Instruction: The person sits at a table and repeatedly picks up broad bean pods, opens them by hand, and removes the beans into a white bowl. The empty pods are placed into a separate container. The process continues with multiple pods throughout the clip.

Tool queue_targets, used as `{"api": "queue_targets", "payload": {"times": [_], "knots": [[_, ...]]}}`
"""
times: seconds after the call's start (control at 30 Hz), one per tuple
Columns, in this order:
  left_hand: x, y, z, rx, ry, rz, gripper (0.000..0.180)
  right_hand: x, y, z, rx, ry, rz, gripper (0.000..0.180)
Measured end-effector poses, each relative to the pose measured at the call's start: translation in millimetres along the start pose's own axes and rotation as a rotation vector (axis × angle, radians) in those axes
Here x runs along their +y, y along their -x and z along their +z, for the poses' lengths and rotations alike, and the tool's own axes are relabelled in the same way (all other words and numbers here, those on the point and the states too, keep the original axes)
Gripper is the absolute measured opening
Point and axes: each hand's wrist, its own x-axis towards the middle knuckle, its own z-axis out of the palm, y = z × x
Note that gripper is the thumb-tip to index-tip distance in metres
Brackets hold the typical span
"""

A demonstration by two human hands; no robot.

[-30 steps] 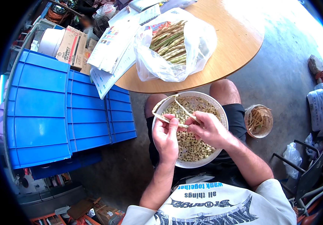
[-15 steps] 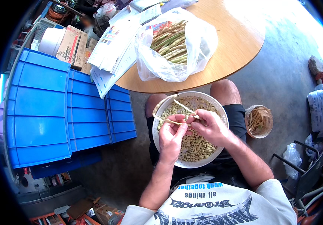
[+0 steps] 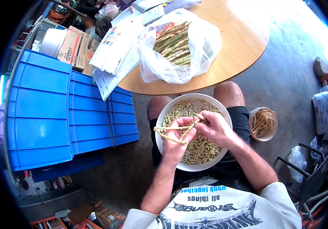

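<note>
Blue ribbed crates (image 3: 38, 114) stand side by side to the left of the white colander (image 3: 198, 168), the largest things around it. Beyond the colander is the wooden bench (image 3: 240, 42), bearing a translucent plastic bag (image 3: 204, 49) filled with long pods (image 3: 175, 44). The colander itself sits in the person's lap; to its right, on the floor, a small basket (image 3: 273, 124) holds split husks (image 3: 261, 120). Both hands are above the colander — the left hand (image 3: 175, 143) over its left half, fingers curled and thumb closed on a long pale pod (image 3: 169, 138), the right hand (image 3: 215, 128) over its middle, fingers bunched tight, seemingly on the pod's other end, though the tips are partly hidden. The pod folds back on itself, its bend reaching the colander's left rim — shelled beans (image 3: 200, 150) lie strewn inside, beneath
</note>
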Motion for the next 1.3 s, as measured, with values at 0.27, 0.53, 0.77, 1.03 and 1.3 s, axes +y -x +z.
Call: {"api": "queue_targets", "payload": {"times": [0.27,0.53,0.77,1.03,1.3], "knots": [[-5.3,-1.1,-0.6,-0.019,-0.036,-0.025,0.023,-2.8,2.0,-0.5,0.043,-0.047,-0.008,0.015],[10.6,6.3,-3.9,-0.126,-0.256,-0.096,0.031,-20.4,9.3,-36.6,0.095,-0.222,-0.009,0.006],[55.0,-21.5,-11.8,-0.056,-0.381,0.194,0.015,-22.5,54.1,-112.5,0.389,-0.202,0.010,0.001],[109.6,-132.2,6.9,0.135,-0.715,0.724,0.009,114.9,123.1,-177.1,0.825,-0.058,0.169,0.013],[78.9,-230.7,-7.8,-0.034,-1.271,0.958,0.016,281.5,171.6,-196.5,1.026,0.073,0.513,0.015]]}}
